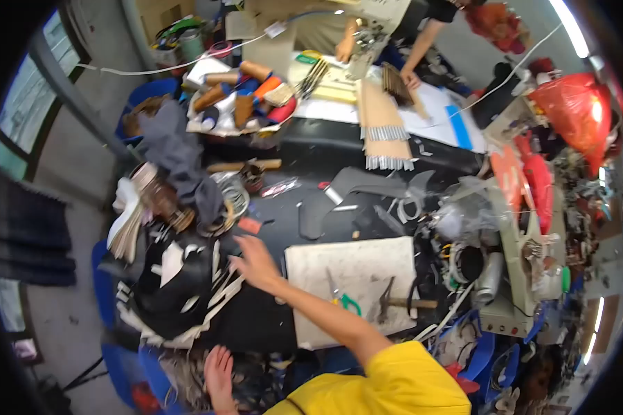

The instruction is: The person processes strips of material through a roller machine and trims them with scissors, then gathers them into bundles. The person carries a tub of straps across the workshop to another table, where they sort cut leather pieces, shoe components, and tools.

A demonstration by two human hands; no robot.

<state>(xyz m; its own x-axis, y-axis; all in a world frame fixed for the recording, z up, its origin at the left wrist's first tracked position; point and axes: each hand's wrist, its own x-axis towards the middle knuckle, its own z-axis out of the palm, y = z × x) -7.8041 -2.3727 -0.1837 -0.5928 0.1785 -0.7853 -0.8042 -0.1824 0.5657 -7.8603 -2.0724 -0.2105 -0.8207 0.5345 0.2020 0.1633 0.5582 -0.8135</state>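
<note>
My right hand (255, 263) reaches across the black table at the left of centre, fingers spread and holding nothing visible. It is close to the edge of a pile of black pieces with white strips (173, 294). A small orange-red piece (250, 225) lies just above its fingertips. Lower down, my left hand (219, 366) is raised near the table's front edge, its fingers stretched out and nothing seen in it. To the right, a stained white board (311, 277) bears green-handled scissors (346, 301), a dark pincer-like tool (385, 301) and a hammer (415, 303).
A box of thread spools (194, 124) stands at the upper left, above a dark cloth (180, 152) and a brown jar (156, 187). Co-workers' hands (410, 77) are across the table. A machine (505, 318) and a red bag (578, 114) are at right.
</note>
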